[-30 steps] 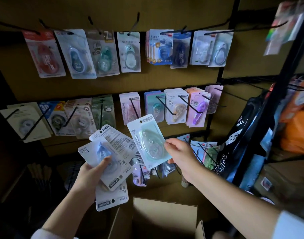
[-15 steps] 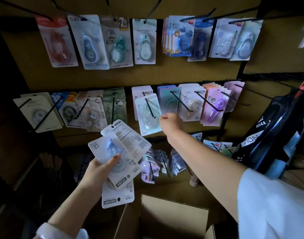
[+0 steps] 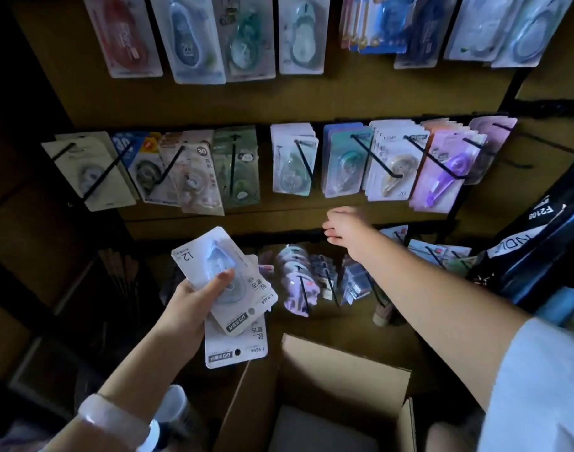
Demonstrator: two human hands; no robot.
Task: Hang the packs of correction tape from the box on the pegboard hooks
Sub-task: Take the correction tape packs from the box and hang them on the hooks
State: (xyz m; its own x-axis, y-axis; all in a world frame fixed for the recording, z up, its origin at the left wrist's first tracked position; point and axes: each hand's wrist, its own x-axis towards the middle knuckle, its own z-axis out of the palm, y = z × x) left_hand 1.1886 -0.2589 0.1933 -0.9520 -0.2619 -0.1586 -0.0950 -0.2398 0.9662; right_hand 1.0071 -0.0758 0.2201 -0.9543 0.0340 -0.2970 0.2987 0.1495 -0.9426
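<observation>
Left hand point(image 3: 194, 298) grips a fanned stack of correction tape packs point(image 3: 228, 288), thumb pressed on the top blister, fingers behind, and that fan looks like the risk: the lower cards stick out past the palm, so if the grip eases while attention goes to the board, one could slide out and drop beside the open box point(image 3: 328, 396) rather than into it. Right hand point(image 3: 346, 228) is empty, fingers loosely extended, reaching out just under the middle row of hooks. The pale green pack point(image 3: 290, 164) hangs on its hook directly above that hand and a touch to its left, apart from the fingers. The held stack sits well to its left and lower, nearer the body.
</observation>
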